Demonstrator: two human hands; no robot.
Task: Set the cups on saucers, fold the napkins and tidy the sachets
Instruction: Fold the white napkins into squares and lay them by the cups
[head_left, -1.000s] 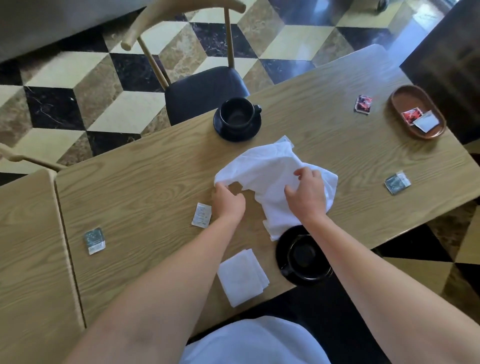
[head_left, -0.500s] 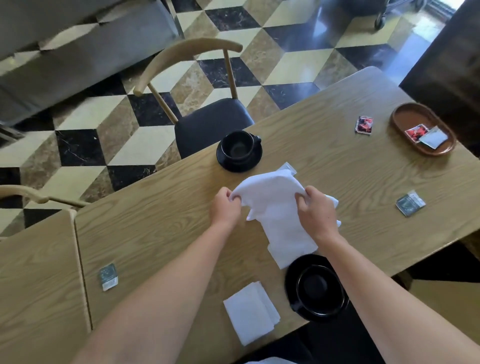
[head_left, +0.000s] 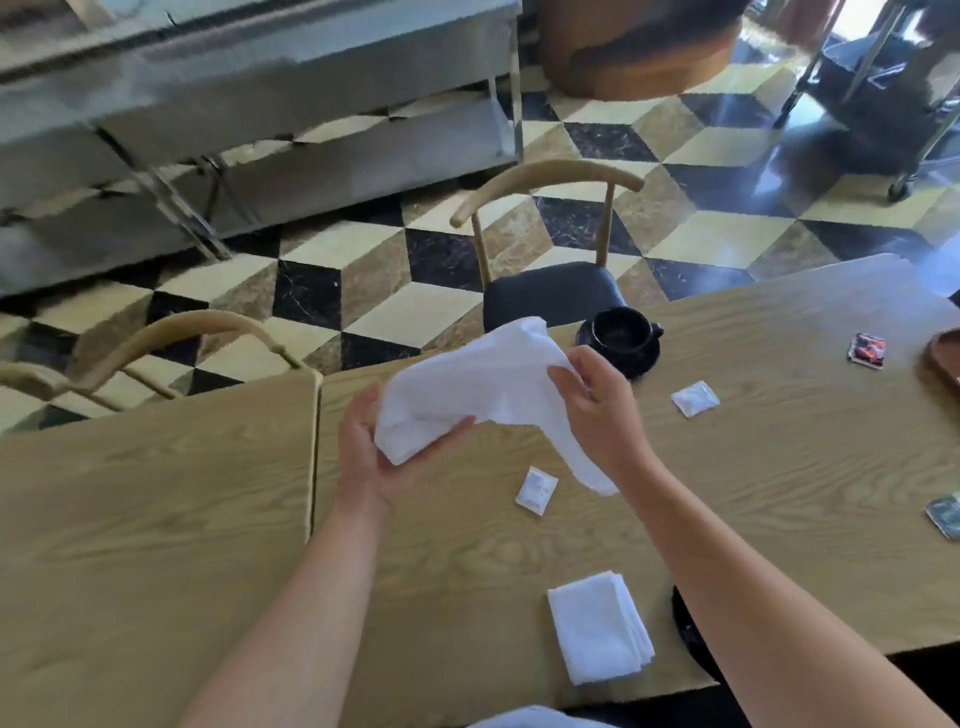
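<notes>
The napkin (head_left: 483, 384), half a second ago flat on the surface (head_left: 779, 478), has been lifted clear and is held in the air just left of the far cup (head_left: 621, 335). Its edges are pinched by the left hand (head_left: 371, 457) and right hand (head_left: 597, 400), fingers curled, so folding is judged barely begun. The near cup is hidden behind the right forearm; sachet print is unreadable.

Head-worn view, angled down, table (head_left: 156, 519) close
</notes>
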